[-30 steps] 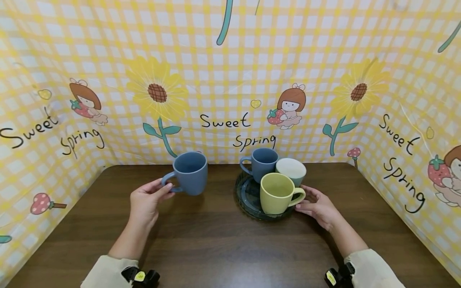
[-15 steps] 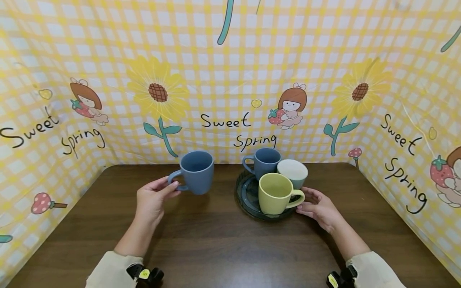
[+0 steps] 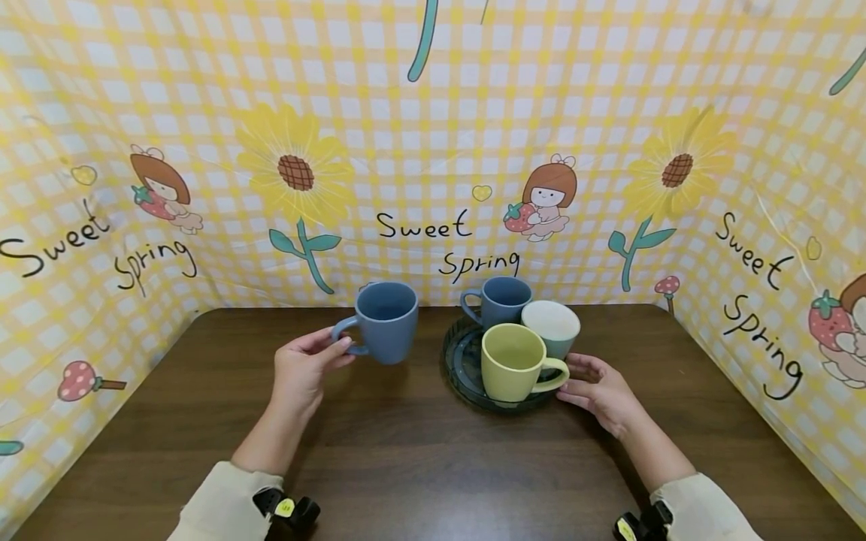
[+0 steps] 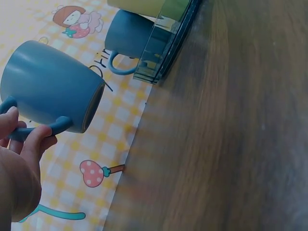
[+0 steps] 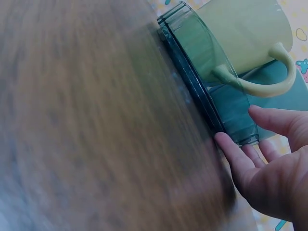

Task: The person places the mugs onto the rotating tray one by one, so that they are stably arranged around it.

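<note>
Gripping the handle of a blue mug (image 3: pixel 386 321) between curled fingers (image 4: pixel 34 139) and thumb, the left hand (image 3: pixel 306 368) holds it clear above the table (image 3: pixel 419 466), left of a dark round tray (image 3: pixel 462 362). The mug stays upright, its mouth facing up. On the tray stand a yellow mug (image 3: pixel 514 361) at the near side, a second blue mug (image 3: pixel 499 301) at the far side and a white-lined cup (image 3: pixel 553 327) to the right. The right hand (image 3: pixel 601 392) rests on the table with relaxed, straight fingers (image 5: pixel 234 154) touching the tray's right rim, just beside the yellow mug's handle. A yellow checked cloth (image 3: pixel 433 150) backs the scene.
</note>
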`<state>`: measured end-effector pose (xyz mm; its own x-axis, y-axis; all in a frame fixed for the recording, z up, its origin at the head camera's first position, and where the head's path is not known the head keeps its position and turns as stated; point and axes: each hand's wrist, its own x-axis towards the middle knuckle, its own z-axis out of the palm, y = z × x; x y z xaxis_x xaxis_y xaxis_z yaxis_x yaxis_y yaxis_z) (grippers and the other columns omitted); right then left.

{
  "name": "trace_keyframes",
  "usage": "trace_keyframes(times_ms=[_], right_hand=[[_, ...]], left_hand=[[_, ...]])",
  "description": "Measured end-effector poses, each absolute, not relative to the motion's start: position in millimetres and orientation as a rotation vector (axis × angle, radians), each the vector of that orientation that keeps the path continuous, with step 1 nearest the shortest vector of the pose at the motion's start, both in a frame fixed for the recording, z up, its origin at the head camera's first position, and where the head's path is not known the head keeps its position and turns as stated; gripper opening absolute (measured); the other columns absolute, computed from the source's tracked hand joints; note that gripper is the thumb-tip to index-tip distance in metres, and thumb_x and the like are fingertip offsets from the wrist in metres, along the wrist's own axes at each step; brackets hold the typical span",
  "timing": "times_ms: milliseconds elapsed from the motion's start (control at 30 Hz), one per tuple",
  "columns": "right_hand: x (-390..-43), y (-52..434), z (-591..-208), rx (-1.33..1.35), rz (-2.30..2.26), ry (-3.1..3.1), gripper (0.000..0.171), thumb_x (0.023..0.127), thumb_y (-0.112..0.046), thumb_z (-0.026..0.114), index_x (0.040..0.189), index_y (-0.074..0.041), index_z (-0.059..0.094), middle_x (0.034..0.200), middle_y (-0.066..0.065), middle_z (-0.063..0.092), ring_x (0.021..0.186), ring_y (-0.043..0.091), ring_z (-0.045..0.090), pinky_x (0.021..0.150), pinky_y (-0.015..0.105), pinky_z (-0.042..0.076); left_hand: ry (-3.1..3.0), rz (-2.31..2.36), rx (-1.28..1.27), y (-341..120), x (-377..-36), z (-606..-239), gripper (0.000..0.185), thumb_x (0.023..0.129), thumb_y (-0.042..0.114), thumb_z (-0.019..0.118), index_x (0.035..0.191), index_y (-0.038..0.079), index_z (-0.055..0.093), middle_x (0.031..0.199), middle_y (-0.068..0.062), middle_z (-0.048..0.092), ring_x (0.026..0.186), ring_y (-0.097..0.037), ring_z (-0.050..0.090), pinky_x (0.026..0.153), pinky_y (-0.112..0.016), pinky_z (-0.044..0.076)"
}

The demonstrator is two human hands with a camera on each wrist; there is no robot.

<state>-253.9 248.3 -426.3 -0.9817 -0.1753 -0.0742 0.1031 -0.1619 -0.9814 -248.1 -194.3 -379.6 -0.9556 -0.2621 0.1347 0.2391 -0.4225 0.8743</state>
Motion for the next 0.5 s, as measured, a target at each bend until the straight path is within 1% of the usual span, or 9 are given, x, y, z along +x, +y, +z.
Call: trace_keyframes(times_ms=[67,133,267,367,500], right_hand=[[-254,248,-426,-0.08,-2.267,1.915,0.066,0.089,0.014,0.056,0.144,0.015,0.019,0.13,0.019,0.039,0.095,0.013,0.064,0.089,0.037,0.056],[-254,247,-426,-0.076,-2.268,1.922,0.066,0.09,0.014,0.056,0.145,0.015,0.019,0.133,0.022,0.037,0.096,0.013,0.063,0.09,0.036,0.055],[-254,246,-425,-0.068,-2.258,1.929,0.067,0.092,0.012,0.053,0.148,0.013,0.016,0.145,0.029,0.026,0.097,0.011,0.062,0.092,0.036,0.054],[-255,246,-423,-0.055,-2.249,1.926,0.068,0.094,0.01,0.052,0.15,0.012,0.014,0.15,0.03,0.02,0.098,0.009,0.062,0.093,0.036,0.054],[-256,245,-422,-0.035,-2.251,1.923,0.068,0.094,0.011,0.052,0.15,0.011,0.014,0.15,0.029,0.02,0.098,0.009,0.061,0.092,0.035,0.054]], left_hand=[[-1.497,-2.422,0.032,-192,-249,-379,0.037,0.081,-0.023,0.064,0.076,0.012,0.077,0.076,-0.006,0.072,0.068,-0.016,0.071,0.062,-0.034,0.06],[-1.508,-2.424,0.035,-190,-249,-378,0.037,0.081,-0.022,0.065,0.076,0.013,0.077,0.075,-0.006,0.072,0.068,-0.016,0.071,0.062,-0.034,0.061],[-1.532,-2.434,0.025,-187,-249,-377,0.035,0.08,-0.02,0.067,0.077,0.013,0.078,0.075,-0.005,0.072,0.068,-0.017,0.071,0.064,-0.035,0.061],[-1.556,-2.432,0.011,-185,-250,-377,0.033,0.08,-0.018,0.068,0.079,0.013,0.078,0.075,-0.005,0.072,0.068,-0.017,0.071,0.065,-0.035,0.061],[-1.567,-2.424,0.006,-182,-251,-377,0.034,0.081,-0.019,0.068,0.079,0.014,0.078,0.075,-0.005,0.072,0.068,-0.017,0.071,0.064,-0.035,0.061]])
